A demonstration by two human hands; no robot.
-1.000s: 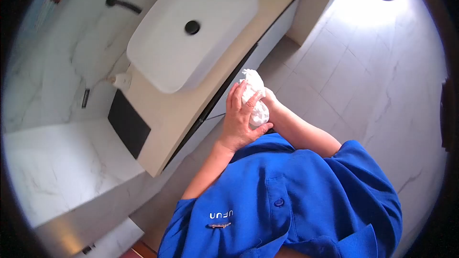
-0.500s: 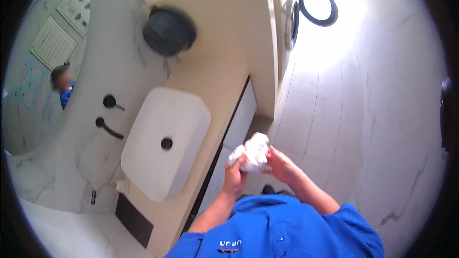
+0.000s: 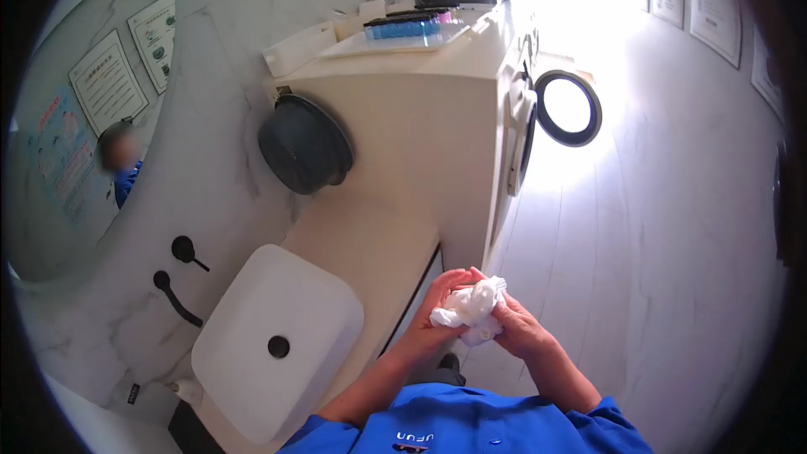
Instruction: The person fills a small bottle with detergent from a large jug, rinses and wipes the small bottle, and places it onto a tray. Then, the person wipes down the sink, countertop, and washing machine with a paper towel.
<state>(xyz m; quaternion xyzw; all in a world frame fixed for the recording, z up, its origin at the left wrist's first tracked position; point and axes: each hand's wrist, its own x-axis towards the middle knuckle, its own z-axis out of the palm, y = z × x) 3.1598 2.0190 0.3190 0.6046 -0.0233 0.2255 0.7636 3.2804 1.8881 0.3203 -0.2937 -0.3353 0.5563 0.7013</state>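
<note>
A crumpled white cloth (image 3: 472,307) is bunched between my two hands in front of my body. My left hand (image 3: 435,313) wraps it from the left, fingers curled over its far side. From the right, my right hand (image 3: 519,326) grips the same cloth, with the thumb side against it. Part of the fingers of both hands is hidden behind the folds. To the left of my hands, a white sink (image 3: 336,303) with a black drain sits on the beige counter (image 3: 336,219).
A black tap (image 3: 176,298) juts from the marbled wall. A dark basin (image 3: 304,145) leans against the raised cabinet side (image 3: 412,151). On top, a white tray (image 3: 395,44) carries several blue bottles (image 3: 403,27). A round machine door (image 3: 568,108) stands open over the walkway at the right.
My view has tilted up, bringing the tray and bottles into sight. Both hands have closed more tightly around the white cloth, and its folds have shifted.
</note>
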